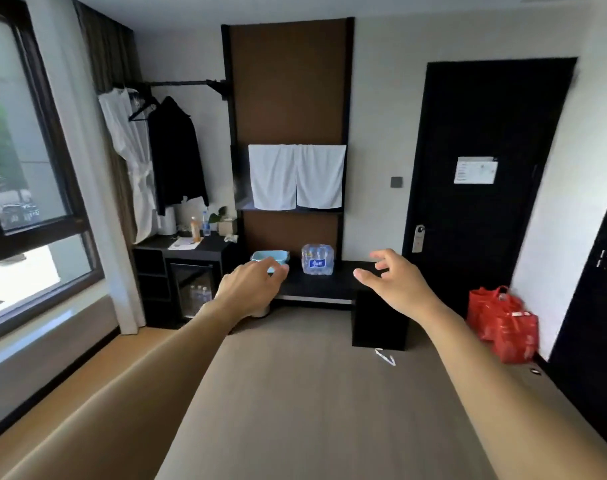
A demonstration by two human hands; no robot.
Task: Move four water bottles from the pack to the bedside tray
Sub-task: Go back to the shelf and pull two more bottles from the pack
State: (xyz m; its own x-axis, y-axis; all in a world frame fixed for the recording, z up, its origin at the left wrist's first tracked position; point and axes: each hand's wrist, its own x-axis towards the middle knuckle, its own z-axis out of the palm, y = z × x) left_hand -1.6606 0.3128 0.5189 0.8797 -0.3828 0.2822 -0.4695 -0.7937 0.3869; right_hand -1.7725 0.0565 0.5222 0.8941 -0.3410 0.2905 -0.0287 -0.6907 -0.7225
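Observation:
A shrink-wrapped pack of water bottles (317, 259) with a blue label stands on a low black bench (330, 287) against the far wall. Just left of it on the same bench sits a light blue tray (272, 255), partly hidden by my left hand. My left hand (252, 289) is stretched out in front of me, fingers loosely curled and holding nothing. My right hand (390, 280) is also raised, fingers spread and empty. Both hands are well short of the pack, with floor between me and the bench.
A black cabinet with a minibar (191, 292) stands left of the bench, its top holding a kettle and drinks. Clothes hang on a rail (170, 154) above. Red bags (503, 323) lie by the black door (482, 168). A wooden ledge runs along the window at left.

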